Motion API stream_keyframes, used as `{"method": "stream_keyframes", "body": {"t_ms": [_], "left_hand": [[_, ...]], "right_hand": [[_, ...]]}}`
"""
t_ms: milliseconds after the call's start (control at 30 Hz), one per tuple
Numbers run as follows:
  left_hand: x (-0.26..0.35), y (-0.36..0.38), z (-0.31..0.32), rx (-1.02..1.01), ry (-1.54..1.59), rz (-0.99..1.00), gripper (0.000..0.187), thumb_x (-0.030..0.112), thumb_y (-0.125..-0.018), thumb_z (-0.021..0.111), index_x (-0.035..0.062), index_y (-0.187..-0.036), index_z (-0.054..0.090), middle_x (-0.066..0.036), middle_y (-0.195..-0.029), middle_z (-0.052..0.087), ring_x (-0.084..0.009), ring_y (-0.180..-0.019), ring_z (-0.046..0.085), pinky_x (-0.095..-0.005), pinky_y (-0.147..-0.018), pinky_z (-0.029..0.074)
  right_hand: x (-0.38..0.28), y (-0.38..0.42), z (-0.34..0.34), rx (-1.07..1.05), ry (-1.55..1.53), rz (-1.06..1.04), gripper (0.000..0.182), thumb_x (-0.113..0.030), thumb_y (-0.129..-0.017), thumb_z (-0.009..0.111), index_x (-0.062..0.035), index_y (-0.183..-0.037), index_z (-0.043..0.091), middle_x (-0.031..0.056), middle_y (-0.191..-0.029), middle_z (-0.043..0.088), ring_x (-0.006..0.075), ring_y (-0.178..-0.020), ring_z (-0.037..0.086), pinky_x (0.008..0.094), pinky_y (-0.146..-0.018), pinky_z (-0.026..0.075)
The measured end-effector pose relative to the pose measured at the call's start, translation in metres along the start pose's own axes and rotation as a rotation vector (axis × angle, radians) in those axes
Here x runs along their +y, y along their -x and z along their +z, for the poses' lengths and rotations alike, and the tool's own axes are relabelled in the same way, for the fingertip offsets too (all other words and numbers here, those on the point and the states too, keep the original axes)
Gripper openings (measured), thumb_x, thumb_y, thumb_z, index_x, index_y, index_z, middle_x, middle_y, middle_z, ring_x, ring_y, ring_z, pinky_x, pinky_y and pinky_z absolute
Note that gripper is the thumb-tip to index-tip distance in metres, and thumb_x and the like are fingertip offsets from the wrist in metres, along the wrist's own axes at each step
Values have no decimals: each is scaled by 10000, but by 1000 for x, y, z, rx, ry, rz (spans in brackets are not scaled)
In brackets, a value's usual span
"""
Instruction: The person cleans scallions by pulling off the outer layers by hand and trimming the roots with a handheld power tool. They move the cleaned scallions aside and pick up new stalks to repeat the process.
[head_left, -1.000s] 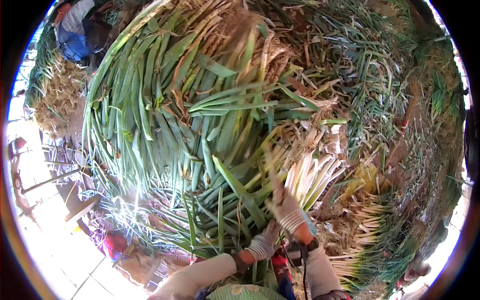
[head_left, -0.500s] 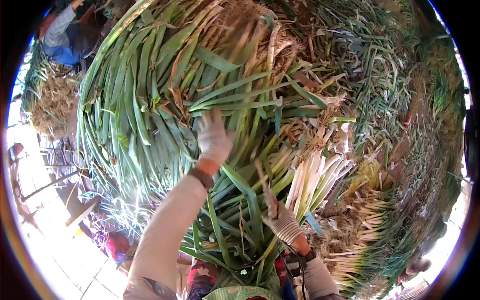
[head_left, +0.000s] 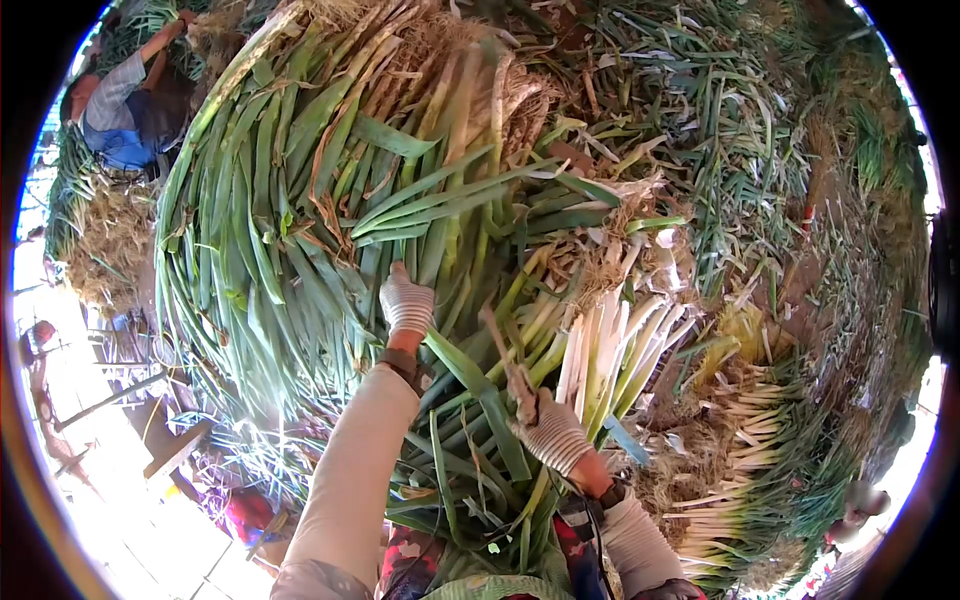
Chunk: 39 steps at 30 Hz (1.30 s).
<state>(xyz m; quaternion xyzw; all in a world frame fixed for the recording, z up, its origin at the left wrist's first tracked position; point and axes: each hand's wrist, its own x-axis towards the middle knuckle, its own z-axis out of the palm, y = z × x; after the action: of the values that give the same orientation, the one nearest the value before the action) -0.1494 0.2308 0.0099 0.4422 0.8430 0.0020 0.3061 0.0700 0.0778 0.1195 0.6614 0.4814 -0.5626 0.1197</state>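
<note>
The big heap of green onions (head_left: 290, 210) sprawls right in front of the person, roots bunched at the top and long leaves spilling down toward the bottom left. The left hand (head_left: 407, 303), in a striped glove, is in among those leaves, fingers curled and partly hidden; I can't tell whether it has hold of any. The right hand (head_left: 553, 435), gloved too, is closed round a thin, stick-like tool (head_left: 503, 350) that points up across the stalks. Just beyond that hand fans a bunch of white stems (head_left: 605, 360), with a small blue strip (head_left: 626, 438) near the wrist. Further right there's something crumpled and yellow (head_left: 735, 345), then a row of onions (head_left: 760, 440), pale ends facing the heap. Leaf litter (head_left: 740, 140) covers the ground above, and at the far upper left a co-worker (head_left: 118, 130) in blue bends over more onions.
</note>
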Motion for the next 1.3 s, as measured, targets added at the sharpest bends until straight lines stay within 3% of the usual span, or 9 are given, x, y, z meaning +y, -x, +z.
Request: {"method": "stream_keyframes", "body": {"t_ms": [133,200,400,533,733,800,933,1067,1300], "left_hand": [[-43,-8,9,-45,606,309,422,2,-675,591,8,-1096,567,-220,-810,646,-370,-747,643,-418,-710,517],[-38,39,-38,-79,-31,334,345,-26,-721,553,68,-1050,598,-155,-835,656,-302,-773,648,-378,-707,527],[-70,208,-79,-323,36,261,327,25,-683,565,28,-1006,516,-244,-791,614,-444,-794,613,-474,-680,495],[-80,199,-29,-299,-167,233,371,67,-706,600,31,-1058,492,-230,-847,627,-432,-847,618,-477,-734,507],[-75,144,-23,-516,-384,104,480,135,-761,638,68,-1196,446,-210,-997,641,-384,-979,629,-436,-851,511],[-69,140,-36,-518,-460,28,527,134,-763,639,69,-1248,443,-202,-1078,612,-386,-982,627,-445,-850,512],[-53,155,-52,123,-419,597,607,81,-713,628,56,-1289,437,-199,-1246,483,-373,-1122,506,-441,-911,466],[-20,143,-9,-109,-178,648,534,73,-712,632,-8,-1208,453,-206,-1213,492,-357,-1110,482,-442,-922,436],[-5,91,59,-115,-668,417,428,115,-760,645,46,-1138,458,-124,-1048,609,-261,-952,627,-375,-752,533]], "right_hand": [[18,21,5,73,-152,-96,438,-313,-842,642,39,-1015,447,230,-713,602,372,-667,610,405,-662,504],[7,46,-17,82,-503,-154,457,-272,-819,686,41,-1045,442,210,-756,602,338,-682,608,388,-661,507],[2,91,-38,119,-300,-67,667,-267,-796,713,72,-1265,381,243,-903,637,361,-828,644,414,-696,507],[0,82,7,-244,83,-42,556,-389,-871,592,63,-1156,438,217,-827,631,314,-767,646,418,-669,538],[4,17,-14,72,-515,142,718,-282,-825,689,105,-1320,341,181,-861,640,267,-713,622,376,-728,556],[25,-17,26,-18,-67,-142,639,-290,-813,701,94,-1238,418,182,-868,639,283,-737,621,377,-725,546],[-5,-47,-16,157,-213,99,556,-320,-806,700,84,-1130,498,174,-802,629,305,-740,615,381,-702,521],[-5,-38,8,-75,-157,63,529,-371,-828,625,101,-1048,534,273,-880,642,406,-863,636,422,-782,504],[16,-58,12,82,-320,29,500,-355,-836,604,75,-1078,530,265,-874,642,398,-832,640,408,-735,504]]}}
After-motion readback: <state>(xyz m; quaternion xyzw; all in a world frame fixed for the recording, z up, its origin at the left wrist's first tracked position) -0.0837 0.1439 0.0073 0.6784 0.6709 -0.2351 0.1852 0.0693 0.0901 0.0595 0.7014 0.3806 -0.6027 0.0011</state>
